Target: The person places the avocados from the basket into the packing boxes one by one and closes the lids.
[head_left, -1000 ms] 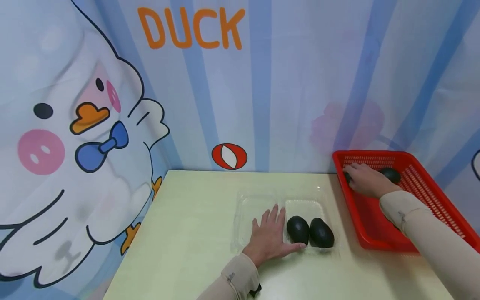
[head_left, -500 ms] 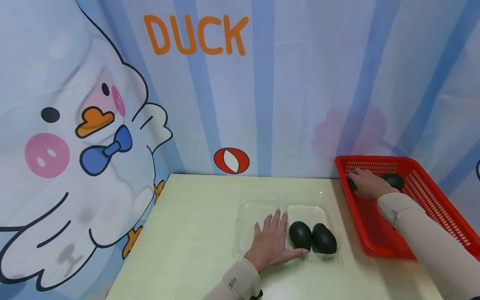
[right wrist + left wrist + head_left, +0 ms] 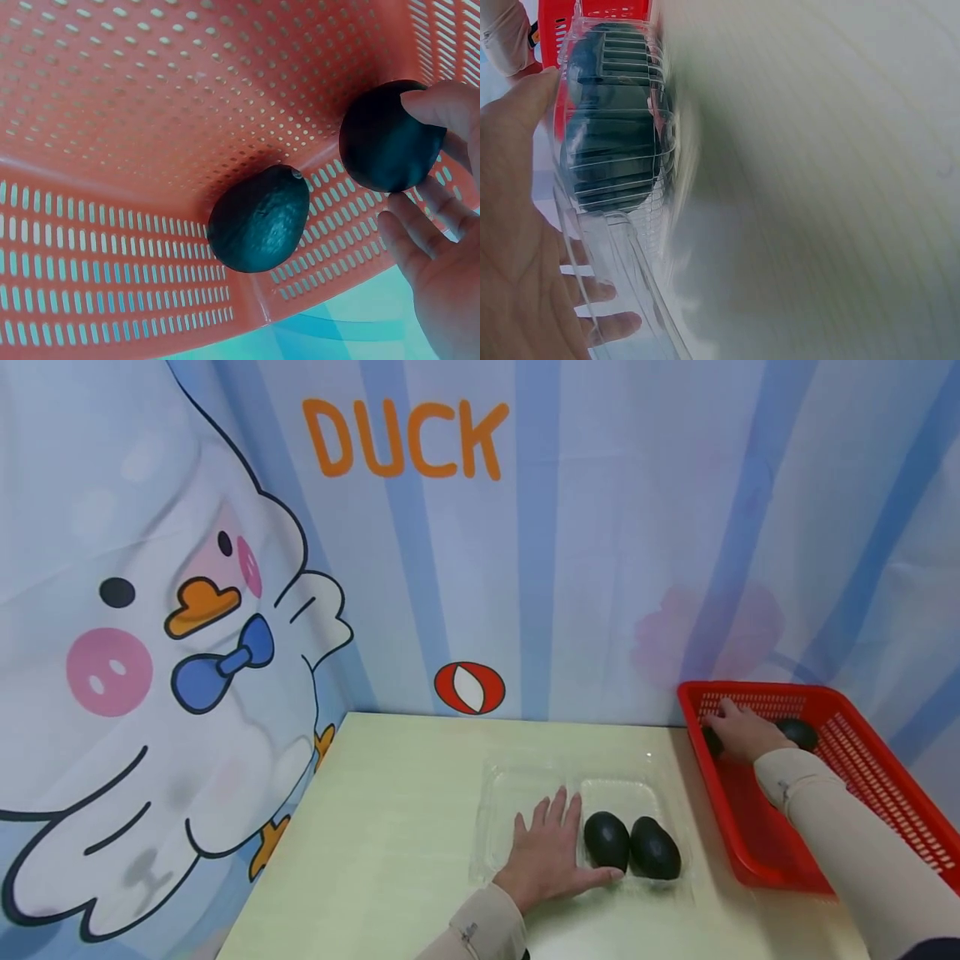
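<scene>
Currently right hand [image 3: 744,735] grips avocado [image 3: 386,139], thumb opposite fingertips, inside basket [image 3: 881,768]; left hand [image 3: 549,858], fingers spread, left of basket.

Left grip [image 3: 543,862] showing its back, fingers [image 3: 573,814] fanned and straight, thumb [image 3: 600,876] out sideways, while the right arm [image 3: 855,847] stretches well forward, and there's the right grip [image 3: 744,735], thumb set opposite bent fingers!

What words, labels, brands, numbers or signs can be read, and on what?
"DUCK", in orange on the curtain.
Small marks on the left sleeve and right sleeve: too small to read.
None that I can read on the avocados, tray or basket.
</scene>
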Motion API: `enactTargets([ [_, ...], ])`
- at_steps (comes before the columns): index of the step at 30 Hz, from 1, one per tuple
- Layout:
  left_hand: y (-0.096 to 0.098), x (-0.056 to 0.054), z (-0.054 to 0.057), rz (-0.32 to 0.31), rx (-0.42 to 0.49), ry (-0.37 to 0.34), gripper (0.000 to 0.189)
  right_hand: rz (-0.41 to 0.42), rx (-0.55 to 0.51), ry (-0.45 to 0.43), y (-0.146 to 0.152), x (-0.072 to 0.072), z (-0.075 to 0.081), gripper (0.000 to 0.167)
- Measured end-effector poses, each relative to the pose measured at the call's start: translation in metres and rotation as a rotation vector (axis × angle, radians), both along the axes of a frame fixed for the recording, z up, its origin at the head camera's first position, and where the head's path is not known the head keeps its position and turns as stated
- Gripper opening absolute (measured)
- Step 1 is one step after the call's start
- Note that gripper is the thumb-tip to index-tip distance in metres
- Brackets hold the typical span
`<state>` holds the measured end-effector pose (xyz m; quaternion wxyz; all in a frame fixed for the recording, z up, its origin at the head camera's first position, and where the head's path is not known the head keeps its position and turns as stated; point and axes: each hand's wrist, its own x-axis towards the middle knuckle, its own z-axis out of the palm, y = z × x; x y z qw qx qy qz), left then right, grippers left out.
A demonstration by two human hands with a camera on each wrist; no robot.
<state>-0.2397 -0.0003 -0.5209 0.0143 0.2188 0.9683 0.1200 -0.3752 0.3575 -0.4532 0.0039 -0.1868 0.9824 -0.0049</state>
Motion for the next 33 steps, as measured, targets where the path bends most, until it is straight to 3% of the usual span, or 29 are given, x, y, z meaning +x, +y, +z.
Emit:
enactTargets([
  [15, 0.002, 0.002, -0.004, -0.006, -0.018, 0.007, 0.114, -0.035, 0.116, -0.058, 0.012, 0.0, -0.009, 0.055],
  [21, 0.0, 0.002, -0.005, -0.002, -0.019, -0.005, 0.114, -0.049, 0.105, -0.09, 0.01, 0.005, -0.007, 0.053],
  [25, -0.001, 0.002, -0.005, 0.001, -0.018, -0.009, 0.115, -0.086, 0.092, -0.151, 0.009, 0.005, -0.006, 0.061],
  [29, -0.001, 0.001, -0.006, 0.0, -0.019, -0.002, 0.115, -0.095, 0.112, -0.157, 0.009, 0.002, -0.008, 0.066],
  [33, 0.0, 0.002, -0.006, -0.004, -0.012, -0.006, 0.115, -0.083, 0.091, -0.207, 0.01, 0.002, -0.014, 0.057],
])
